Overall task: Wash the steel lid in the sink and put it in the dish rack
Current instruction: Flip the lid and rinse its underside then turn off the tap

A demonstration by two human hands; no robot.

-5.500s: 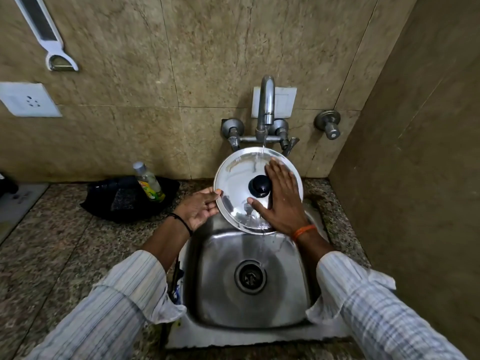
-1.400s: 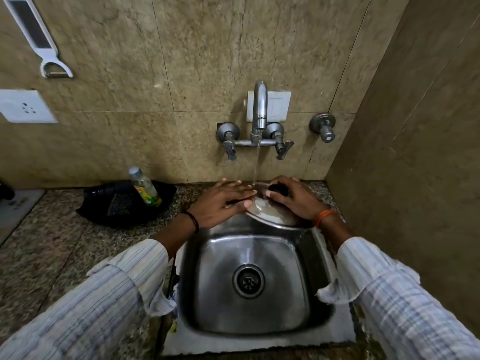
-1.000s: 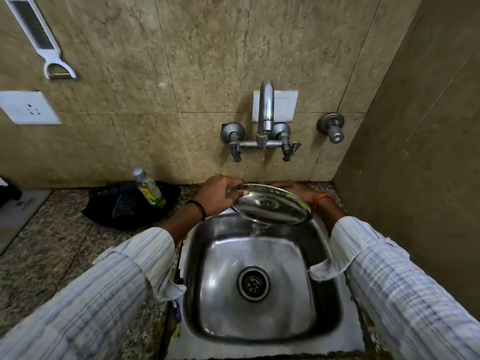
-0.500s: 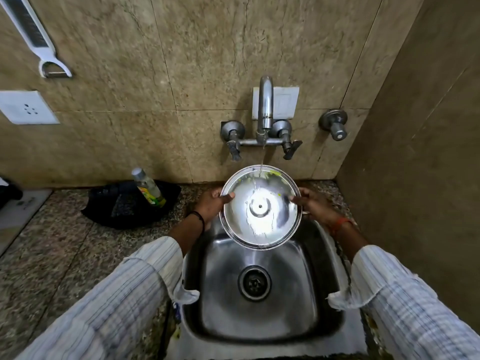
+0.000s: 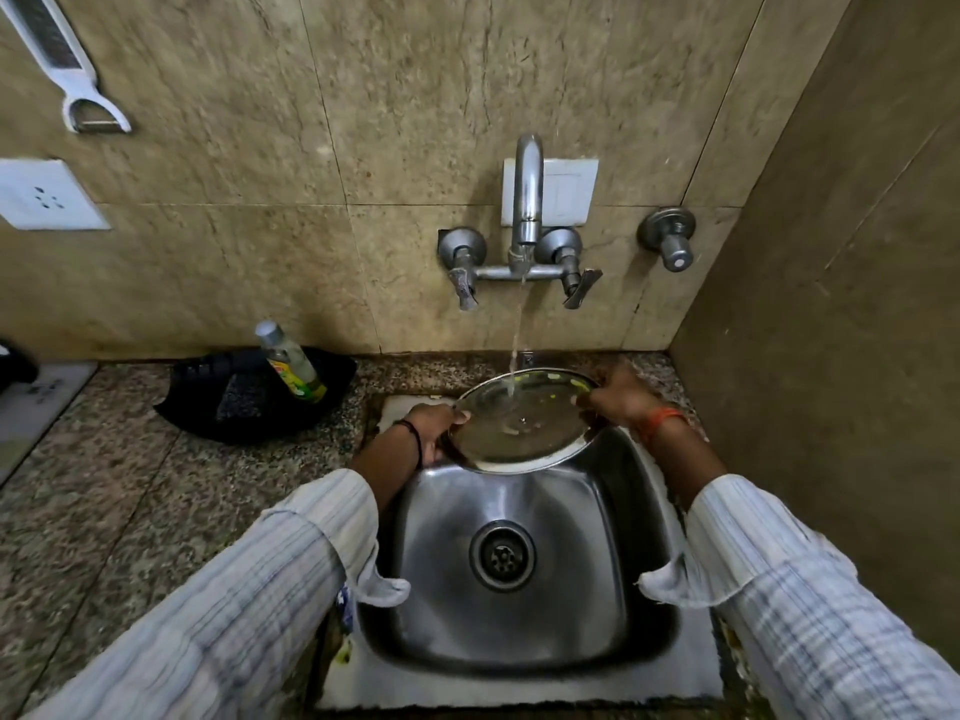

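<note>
The round steel lid (image 5: 522, 423) hangs over the back of the steel sink (image 5: 519, 558), its inner side facing up and nearly level. Water runs from the tap (image 5: 525, 200) onto its far part. My left hand (image 5: 434, 428) grips the lid's left rim, thumb on top. At the right rim my right hand (image 5: 618, 397) holds the lid with curled fingers. The lid's knob is hidden underneath.
A black tray (image 5: 218, 407) with a small green-labelled bottle (image 5: 291, 363) sits on the granite counter to the left of the sink. A white peeler (image 5: 67, 65) and a socket (image 5: 47, 194) are on the wall. A tiled side wall closes off the right.
Half a second ago the lid stood tilted with its inner face toward me. Both hands have now laid it back to nearly level and lowered it under the stream.
</note>
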